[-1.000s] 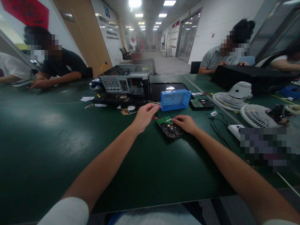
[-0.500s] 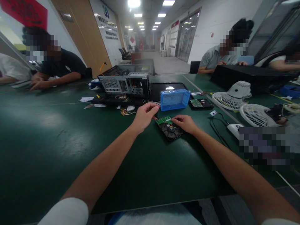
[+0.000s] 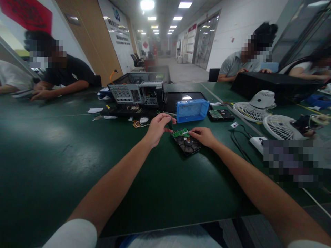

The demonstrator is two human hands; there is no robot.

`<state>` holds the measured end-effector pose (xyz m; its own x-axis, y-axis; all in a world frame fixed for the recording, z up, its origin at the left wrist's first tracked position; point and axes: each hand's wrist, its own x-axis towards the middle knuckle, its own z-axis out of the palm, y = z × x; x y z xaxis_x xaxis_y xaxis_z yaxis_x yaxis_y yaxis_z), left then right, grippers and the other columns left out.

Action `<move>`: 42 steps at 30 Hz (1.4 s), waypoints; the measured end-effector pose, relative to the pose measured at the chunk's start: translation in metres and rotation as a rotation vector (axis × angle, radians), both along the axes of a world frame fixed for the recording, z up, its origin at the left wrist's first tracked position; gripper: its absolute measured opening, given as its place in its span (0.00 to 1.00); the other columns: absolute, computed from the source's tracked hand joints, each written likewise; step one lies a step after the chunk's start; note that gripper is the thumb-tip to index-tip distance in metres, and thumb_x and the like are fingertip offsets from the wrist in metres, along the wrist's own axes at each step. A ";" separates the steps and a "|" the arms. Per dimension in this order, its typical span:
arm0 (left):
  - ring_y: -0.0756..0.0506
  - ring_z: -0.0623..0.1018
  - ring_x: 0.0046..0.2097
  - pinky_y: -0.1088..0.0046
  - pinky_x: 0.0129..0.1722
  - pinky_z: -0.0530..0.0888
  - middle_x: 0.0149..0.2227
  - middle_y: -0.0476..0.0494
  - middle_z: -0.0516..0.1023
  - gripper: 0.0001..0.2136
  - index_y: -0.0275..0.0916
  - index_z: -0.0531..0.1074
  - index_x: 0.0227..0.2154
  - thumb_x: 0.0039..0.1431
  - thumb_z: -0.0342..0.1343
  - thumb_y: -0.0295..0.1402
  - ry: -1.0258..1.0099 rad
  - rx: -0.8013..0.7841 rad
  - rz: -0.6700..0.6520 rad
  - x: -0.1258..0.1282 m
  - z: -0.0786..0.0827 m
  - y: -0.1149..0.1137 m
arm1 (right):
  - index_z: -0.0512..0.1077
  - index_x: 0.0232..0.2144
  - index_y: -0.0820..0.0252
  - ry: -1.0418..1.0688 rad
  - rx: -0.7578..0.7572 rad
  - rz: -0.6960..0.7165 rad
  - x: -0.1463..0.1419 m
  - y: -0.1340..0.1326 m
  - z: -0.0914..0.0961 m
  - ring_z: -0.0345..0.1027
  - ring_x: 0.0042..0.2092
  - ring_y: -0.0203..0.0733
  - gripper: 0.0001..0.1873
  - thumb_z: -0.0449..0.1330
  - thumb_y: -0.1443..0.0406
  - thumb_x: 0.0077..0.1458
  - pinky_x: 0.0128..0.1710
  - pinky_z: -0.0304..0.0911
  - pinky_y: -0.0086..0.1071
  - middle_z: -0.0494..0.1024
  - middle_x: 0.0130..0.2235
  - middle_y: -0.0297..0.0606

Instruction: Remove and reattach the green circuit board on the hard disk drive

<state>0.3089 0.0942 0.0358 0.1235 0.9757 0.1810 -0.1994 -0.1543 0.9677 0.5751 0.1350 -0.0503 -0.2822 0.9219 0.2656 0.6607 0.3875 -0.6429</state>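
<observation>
A hard drive lies on the green table with its green circuit board facing up. My left hand is closed around a short dark screwdriver, held upright at the drive's far left corner. The fingers hide part of the tool, and its tip is too small to make out. My right hand grips the drive's right edge, fingertips touching the board. Just beyond the drive, a blue plastic box stands on its side, its opening towards me.
An opened computer case stands behind my left hand. Another hard drive lies right of the blue box. White fan parts, a black cable and a power strip are at the right. People sit along both sides.
My left fingers have shifted around the screwdriver, so more of its dark handle shows. My right hand and the hard drive stay in place.
</observation>
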 end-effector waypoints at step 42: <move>0.44 0.77 0.43 0.68 0.36 0.80 0.39 0.40 0.77 0.10 0.38 0.75 0.42 0.62 0.54 0.35 -0.030 0.001 -0.056 0.000 -0.004 0.002 | 0.83 0.39 0.55 0.000 0.001 0.007 0.000 0.002 -0.003 0.76 0.37 0.45 0.18 0.61 0.50 0.61 0.35 0.67 0.32 0.85 0.37 0.38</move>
